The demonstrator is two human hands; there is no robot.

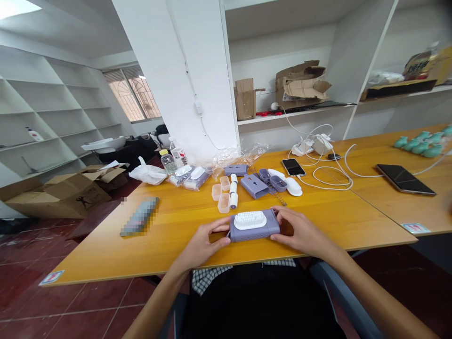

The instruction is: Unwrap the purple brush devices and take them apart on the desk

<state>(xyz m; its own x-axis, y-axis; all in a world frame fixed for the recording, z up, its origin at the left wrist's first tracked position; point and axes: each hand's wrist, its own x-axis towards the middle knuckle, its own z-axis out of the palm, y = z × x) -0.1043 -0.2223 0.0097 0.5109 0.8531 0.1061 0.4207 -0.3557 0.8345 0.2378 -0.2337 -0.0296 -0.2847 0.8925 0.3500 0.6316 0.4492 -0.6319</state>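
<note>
Dark clothing point(261, 301) is nearest my camera, just under the front of the worktop point(183, 219), the largest surface I have. Purple case point(251, 234): near that front edge, broad face up, one grip at each end. Left grip point(203, 240): grasping the case, fingers behind the left end, thumb at the near corner. Right grip point(298, 230): grasping it too, fingers over the far right corner, thumb low at the front. Whether the underside touches the worktop, I cannot tell.

Handling, my estimate: light, stiff moulded plastic, slightly slick where smooth; the patterned side should help. A fall might crack it. I would hold by the firm end corners and keep off the white, short-toothed brush point(250, 219) on top. A seam shows near the right end, so light pressure there.

Room: the front edge lies close on my side, so little margin for pulling back. Leftward, a bare stretch as far as the blurred item point(140, 216); rightward, bare surface too. Far side crowded, in falling size: purple shell point(254, 186), purple cups point(278, 183), clear tubs point(223, 203), white tubes point(233, 200), and a thin coil point(281, 199) just beyond the right fingers, likely the easiest to snag.
</note>
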